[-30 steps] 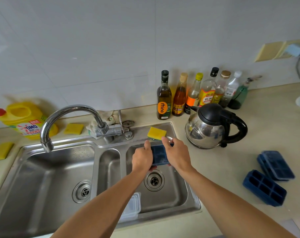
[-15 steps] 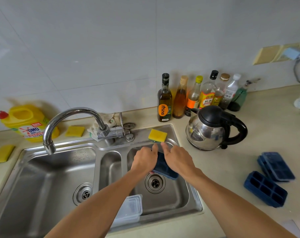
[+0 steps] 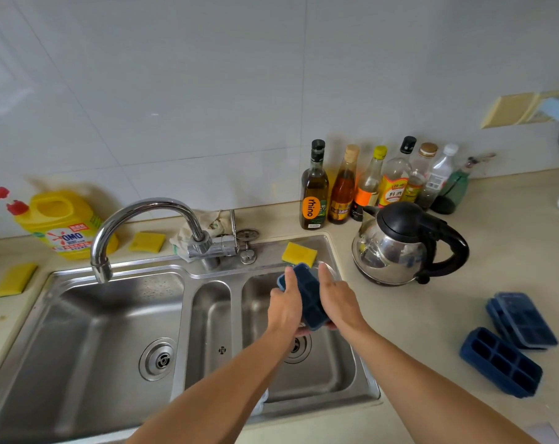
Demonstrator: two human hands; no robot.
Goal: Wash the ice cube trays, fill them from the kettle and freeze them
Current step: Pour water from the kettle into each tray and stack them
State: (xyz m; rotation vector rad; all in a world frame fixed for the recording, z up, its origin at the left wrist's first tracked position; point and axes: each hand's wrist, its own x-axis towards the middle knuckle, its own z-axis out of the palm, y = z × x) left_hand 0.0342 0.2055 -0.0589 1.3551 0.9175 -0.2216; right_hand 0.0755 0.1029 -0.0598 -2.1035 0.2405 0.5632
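Both hands hold one dark blue ice cube tray (image 3: 310, 294) above the right basin of the steel sink (image 3: 307, 376). My left hand (image 3: 286, 307) grips its left long side, my right hand (image 3: 339, 302) its right side. The tray runs lengthwise away from me, tilted up at its far end. Two more blue trays lie on the counter at the right: a lidded one (image 3: 523, 318) and an open one (image 3: 500, 360) nearer me. The steel kettle (image 3: 399, 248) with a black lid and handle stands right of the sink.
A yellow sponge (image 3: 299, 253) rests on the sink's back ledge, just beyond the tray. The tap (image 3: 137, 222) arches over the left basin, no water running. A row of bottles (image 3: 367, 184) lines the wall. A yellow detergent jug (image 3: 60, 222) and other sponges (image 3: 15, 278) sit at left.
The tray has turned from lying crosswise between my hands to pointing away from me, and it has risen slightly toward the sponge. My hands shifted to its long sides.
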